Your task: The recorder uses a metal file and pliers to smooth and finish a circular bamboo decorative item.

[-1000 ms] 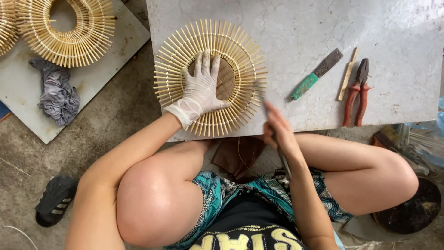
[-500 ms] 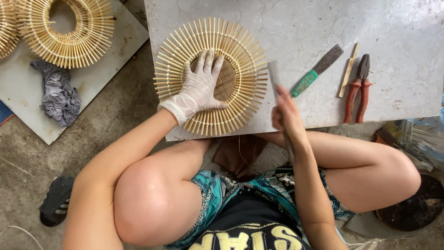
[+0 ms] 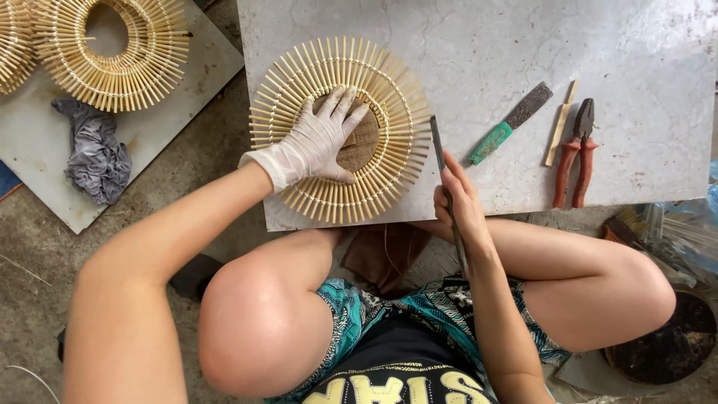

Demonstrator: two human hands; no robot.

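The ring (image 3: 340, 131) of bamboo sticks lies flat at the near left of the grey counter (image 3: 598, 45), its near edge just over the counter's front edge. In the head view, the left hand (image 3: 318, 142), in a white glove, lies palm down on the ring, fingers (image 3: 340, 105) released and spread toward 1 o'clock, reaching onto the brown disc (image 3: 366, 142) in the ring's hole. At 3 o'clock of the ring, just beside its stick tips, the right hand (image 3: 460, 202) is clenched on a thin dark file (image 3: 437, 146), whose tip points to 12 o'clock. Further toward 3 o'clock on the counter lie a green-handled rasp (image 3: 512, 123), a pale stick (image 3: 561, 123) and red pliers (image 3: 576, 153), well apart from both hands. At 10 o'clock, on a separate board (image 3: 45, 187) on the floor, rest another ring (image 3: 112, 49) and a grey rag (image 3: 93, 157).
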